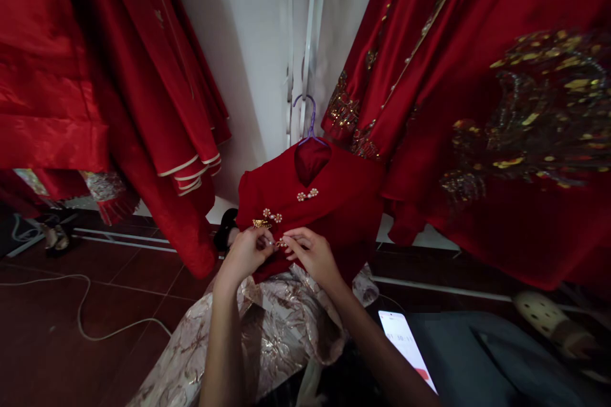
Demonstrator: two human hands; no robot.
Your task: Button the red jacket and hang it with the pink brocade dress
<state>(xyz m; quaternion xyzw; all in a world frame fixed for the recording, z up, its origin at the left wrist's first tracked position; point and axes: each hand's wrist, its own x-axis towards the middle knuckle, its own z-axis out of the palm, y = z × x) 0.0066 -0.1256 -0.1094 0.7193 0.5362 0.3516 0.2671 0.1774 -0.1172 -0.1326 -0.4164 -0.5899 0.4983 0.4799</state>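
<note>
A dark red jacket [334, 203] on a purple hanger [310, 116] lies in front of me over a pale brocade skirt [272, 337]. Pearl knot buttons [307, 194] run down its front, with a second pair [272, 215] and a gold brooch [261, 224] lower down. My left hand [245, 253] and my right hand [310, 254] meet at the lowest button [280, 243]. Both pinch at it with fingers closed; the button itself is tiny between the fingertips.
Red gowns hang at the left [143, 76] and, gold-embroidered, at the right [501, 114]. A white wall and rail pole [308, 32] stand behind. A lit phone [405, 343] lies on grey cloth lower right. A white cable [86, 311] crosses the dark floor; shoes [55, 238] sit far left.
</note>
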